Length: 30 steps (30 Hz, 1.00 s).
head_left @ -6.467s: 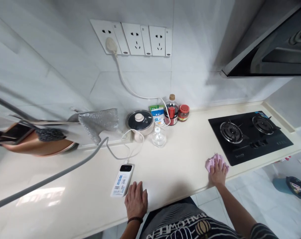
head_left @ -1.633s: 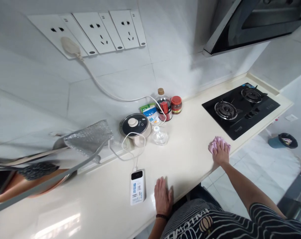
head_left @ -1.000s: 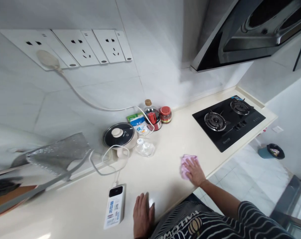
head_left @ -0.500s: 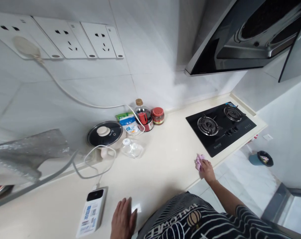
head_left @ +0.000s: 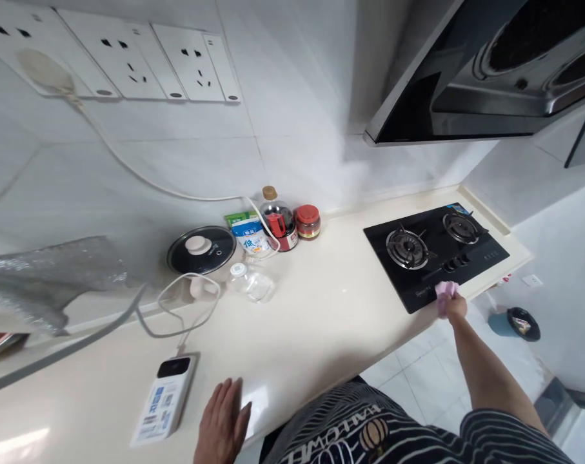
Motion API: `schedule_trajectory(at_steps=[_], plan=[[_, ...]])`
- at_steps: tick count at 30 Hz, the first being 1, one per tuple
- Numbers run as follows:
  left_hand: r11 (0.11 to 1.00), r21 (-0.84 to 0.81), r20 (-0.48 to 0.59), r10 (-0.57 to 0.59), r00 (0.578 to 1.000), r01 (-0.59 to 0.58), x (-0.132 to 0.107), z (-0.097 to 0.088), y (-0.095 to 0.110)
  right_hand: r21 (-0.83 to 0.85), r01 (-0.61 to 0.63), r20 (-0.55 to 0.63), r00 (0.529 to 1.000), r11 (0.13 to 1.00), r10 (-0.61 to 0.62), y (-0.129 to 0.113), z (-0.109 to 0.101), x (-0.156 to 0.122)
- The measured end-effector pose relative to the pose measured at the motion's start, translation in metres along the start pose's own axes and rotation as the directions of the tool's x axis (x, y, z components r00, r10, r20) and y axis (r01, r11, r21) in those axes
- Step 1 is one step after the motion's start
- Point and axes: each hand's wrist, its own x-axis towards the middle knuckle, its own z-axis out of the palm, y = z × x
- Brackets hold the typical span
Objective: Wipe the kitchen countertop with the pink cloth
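Cloth [head_left: 446, 290] is pale pink, crumpled, darker lower down.

Bare left hand [head_left: 217, 428] is laid flat, palm down, fingers [head_left: 231, 394] kept close together and pointed forward, thumb [head_left: 243, 419] spread inward, while bare right arm [head_left: 493, 370] is stretched forward and well out to the side, bare right hand [head_left: 456, 307] closed in a grip.

Looking forward and down from head height on the near side of the counter [head_left: 316, 316], facing the wall [head_left: 302, 84] behind it, fairly close.
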Motion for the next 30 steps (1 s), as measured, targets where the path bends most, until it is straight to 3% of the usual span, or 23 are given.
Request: schedule_trajectory(at_steps=[3,6,9,11,12,13,18,21,25,30], plan=[[1.000,0.012,-0.005,0.000,1.000,0.000,-0.002,0.002,-0.001,-0.015,0.080,0.035,0.996,0.997,-0.080,-0.036,0.035,-0.015],[1.000,0.016,-0.011,-0.003,1.000,0.004,-0.003,0.005,-0.003,0.016,0.311,0.034,0.950,0.950,-0.311,-0.068,0.077,-0.059],[1.000,0.019,-0.027,-0.004,1.000,0.004,-0.004,0.006,-0.005,0.141,0.608,0.046,0.785,0.782,-0.618,-0.085,0.109,-0.102],[1.000,0.019,-0.039,0.002,0.999,-0.001,-0.004,0.005,-0.004,0.221,0.714,0.031,0.676,0.665,-0.736,-0.084,0.119,-0.116],[1.000,0.020,-0.043,0.003,0.999,-0.002,-0.003,0.004,-0.003,0.242,0.733,0.011,0.652,0.635,-0.758,-0.079,0.120,-0.117],[1.000,0.022,-0.047,0.003,0.999,-0.002,-0.002,0.003,-0.001,0.245,0.730,-0.013,0.660,0.638,-0.751,-0.073,0.119,-0.114],[0.999,0.038,-0.056,-0.025,0.998,0.027,0.000,0.000,0.003,0.198,0.594,-0.159,0.804,0.780,-0.572,-0.041,0.105,-0.070],[0.998,0.029,-0.042,-0.059,0.997,0.060,-0.002,0.002,0.002,0.170,0.559,-0.127,0.829,0.812,-0.544,-0.042,0.110,-0.054],[0.998,0.020,-0.045,-0.057,0.997,0.058,-0.004,0.003,0.003,0.139,0.583,-0.089,0.813,0.801,-0.576,-0.065,0.124,-0.047],[0.999,0.039,-0.058,-0.035,0.998,0.038,-0.003,0.000,0.005,0.102,0.729,-0.056,0.684,0.677,-0.727,-0.110,0.134,-0.033]])
